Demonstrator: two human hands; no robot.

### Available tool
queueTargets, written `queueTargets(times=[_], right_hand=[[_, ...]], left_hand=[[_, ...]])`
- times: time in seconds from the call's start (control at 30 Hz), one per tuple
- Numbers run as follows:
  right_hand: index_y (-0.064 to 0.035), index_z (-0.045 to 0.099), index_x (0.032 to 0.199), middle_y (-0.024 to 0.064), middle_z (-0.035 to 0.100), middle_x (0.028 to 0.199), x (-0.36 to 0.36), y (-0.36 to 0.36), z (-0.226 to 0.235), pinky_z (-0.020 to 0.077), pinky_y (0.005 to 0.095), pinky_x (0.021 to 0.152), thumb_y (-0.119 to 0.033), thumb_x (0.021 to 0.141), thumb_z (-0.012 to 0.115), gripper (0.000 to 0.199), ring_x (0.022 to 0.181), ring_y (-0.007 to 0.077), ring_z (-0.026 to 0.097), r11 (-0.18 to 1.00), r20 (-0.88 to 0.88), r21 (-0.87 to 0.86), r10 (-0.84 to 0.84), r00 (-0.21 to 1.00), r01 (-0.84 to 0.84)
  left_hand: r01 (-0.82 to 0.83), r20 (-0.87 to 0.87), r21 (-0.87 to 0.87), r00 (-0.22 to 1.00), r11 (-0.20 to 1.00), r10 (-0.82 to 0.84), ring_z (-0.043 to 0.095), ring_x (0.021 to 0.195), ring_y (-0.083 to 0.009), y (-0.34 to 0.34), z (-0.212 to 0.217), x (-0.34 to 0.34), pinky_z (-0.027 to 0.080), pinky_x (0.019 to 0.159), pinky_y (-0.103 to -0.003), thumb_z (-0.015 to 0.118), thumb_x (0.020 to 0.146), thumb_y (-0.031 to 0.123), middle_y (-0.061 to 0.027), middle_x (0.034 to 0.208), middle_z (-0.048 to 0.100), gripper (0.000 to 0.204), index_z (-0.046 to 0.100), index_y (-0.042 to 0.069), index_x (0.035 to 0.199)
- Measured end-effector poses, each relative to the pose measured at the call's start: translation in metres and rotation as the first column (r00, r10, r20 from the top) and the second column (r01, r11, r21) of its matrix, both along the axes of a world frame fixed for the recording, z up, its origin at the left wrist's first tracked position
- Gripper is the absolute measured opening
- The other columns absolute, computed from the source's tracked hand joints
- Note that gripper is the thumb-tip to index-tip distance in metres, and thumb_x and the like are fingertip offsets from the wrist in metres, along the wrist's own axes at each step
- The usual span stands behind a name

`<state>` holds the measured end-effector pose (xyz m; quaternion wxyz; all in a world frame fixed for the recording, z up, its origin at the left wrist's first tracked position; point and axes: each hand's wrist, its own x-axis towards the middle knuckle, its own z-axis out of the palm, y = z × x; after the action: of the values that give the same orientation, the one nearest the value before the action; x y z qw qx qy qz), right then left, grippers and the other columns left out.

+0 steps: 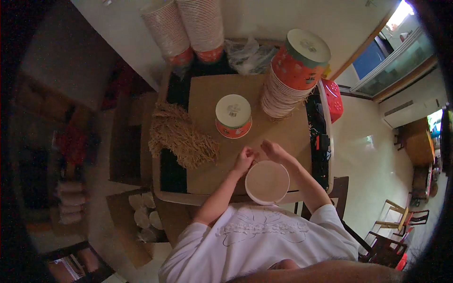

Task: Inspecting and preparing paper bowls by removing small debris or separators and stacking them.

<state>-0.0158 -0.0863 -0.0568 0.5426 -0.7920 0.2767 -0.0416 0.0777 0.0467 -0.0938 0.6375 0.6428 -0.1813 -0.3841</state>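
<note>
We see a round white paper bowl (267, 182) with a pale brown inside, sitting at the near edge of the brown cardboard sheet (207, 99) that covers the table, just in front of the person's white shirt. Both hands meet at its far rim, at about twelve o'clock from the bowl. The left hand (244, 159) has its fingers curled in, tips pinched together right over the rim; whether they hold anything we cannot tell, it is too small. The right hand (274, 152) lies just beside it, fingers loosely bent and half open, nothing clearly in its grasp.

At eleven o'clock from the bowl stands an upturned orange paper cup (233, 116) with a white base. At one o'clock leans a tall stack of orange bowls (292, 75). At nine to ten o'clock lies a heap of tan straw-like strands (181, 137). Further off at eleven, two more tall cup stacks (184, 28) rest against the wall, with crumpled clear plastic (247, 54) beside them. A red basket (333, 99) sits at two o'clock.
</note>
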Motion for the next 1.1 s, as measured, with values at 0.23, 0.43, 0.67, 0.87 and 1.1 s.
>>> queueTargets(times=[0.23,0.43,0.67,0.87,1.1], right_hand=[[-0.0017,0.055,0.076,0.0063,0.053,0.063,-0.001,0.011,0.018,0.0422,0.0283,0.058,-0.014,0.080,0.054,0.013,0.061,0.0116,0.049,0.992,-0.132,-0.071,0.096,0.987,-0.106],[-0.0034,0.059,0.075,0.0040,0.058,0.067,-0.007,0.014,0.003,0.0424,0.0250,0.058,-0.006,0.075,0.058,0.003,0.061,0.0084,0.050,0.992,-0.057,-0.009,0.126,0.990,-0.127],[-0.0034,0.062,0.077,0.0045,0.059,0.068,-0.009,0.018,0.009,0.0444,0.0256,0.059,-0.004,0.073,0.059,0.005,0.064,0.0106,0.054,0.992,-0.071,-0.030,0.123,0.990,-0.126],[-0.0036,0.063,0.078,0.0061,0.060,0.068,-0.009,0.023,0.022,0.0451,0.0258,0.059,-0.005,0.073,0.059,0.006,0.063,0.0109,0.054,0.996,-0.084,0.000,0.084,0.993,-0.084],[-0.0035,0.062,0.078,0.0062,0.060,0.068,-0.011,0.022,0.022,0.0451,0.0252,0.059,-0.008,0.074,0.057,0.008,0.063,0.0102,0.055,0.998,-0.136,-0.005,0.066,0.989,-0.067]], left_hand=[[0.260,-0.463,-0.377,0.778,0.889,-0.424,0.045,0.059,-0.0061,0.022,0.016,0.024,0.039,0.052,-0.021,0.056,0.077,0.004,0.0040,0.067,0.047,0.012,0.048,0.012,0.080],[0.333,-0.360,-0.103,0.866,0.937,-0.347,0.045,0.066,-0.0048,0.018,0.015,0.022,0.038,0.056,-0.021,0.057,0.079,0.011,0.0061,0.076,0.050,0.010,0.051,0.014,0.086],[0.294,-0.330,-0.027,0.900,0.955,-0.286,0.050,0.070,-0.0063,0.021,0.008,0.021,0.042,0.059,-0.023,0.056,0.080,0.011,0.0044,0.080,0.051,0.015,0.050,0.014,0.093],[0.368,-0.157,-0.179,0.905,0.912,-0.396,0.053,0.072,-0.0088,0.026,0.031,0.025,0.044,0.061,-0.022,0.056,0.077,0.006,-0.0008,0.080,0.056,0.019,0.049,0.008,0.095],[0.432,-0.049,-0.140,0.896,0.891,-0.442,0.052,0.080,-0.0092,0.021,0.024,0.031,0.043,0.071,-0.023,0.059,0.072,0.001,0.0003,0.080,0.055,0.011,0.056,0.006,0.081]])
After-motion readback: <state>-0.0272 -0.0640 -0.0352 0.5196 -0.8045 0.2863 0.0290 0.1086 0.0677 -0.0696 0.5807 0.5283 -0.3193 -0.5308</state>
